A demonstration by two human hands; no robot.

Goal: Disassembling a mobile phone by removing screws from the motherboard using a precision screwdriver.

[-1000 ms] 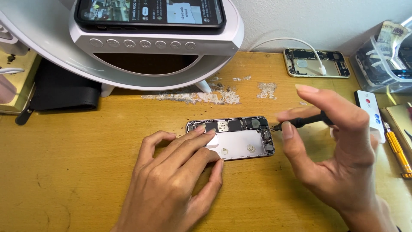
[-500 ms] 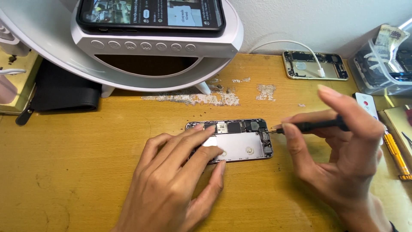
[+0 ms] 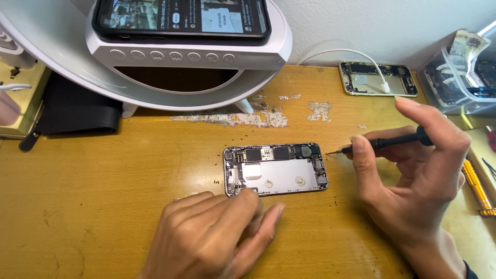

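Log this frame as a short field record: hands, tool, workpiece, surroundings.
left hand: flat on the wooden desk, fingertips at the near edge of the opened phone
right hand: pinching a black screwdriver, tip just off the phone's right end, not on it
opened phone: lying flat, inner boards and metal plate exposed
behind: white stand carrying a lit phone
far right: second opened phone shell with a white cable plugged in, clear plastic box
left: black pouch
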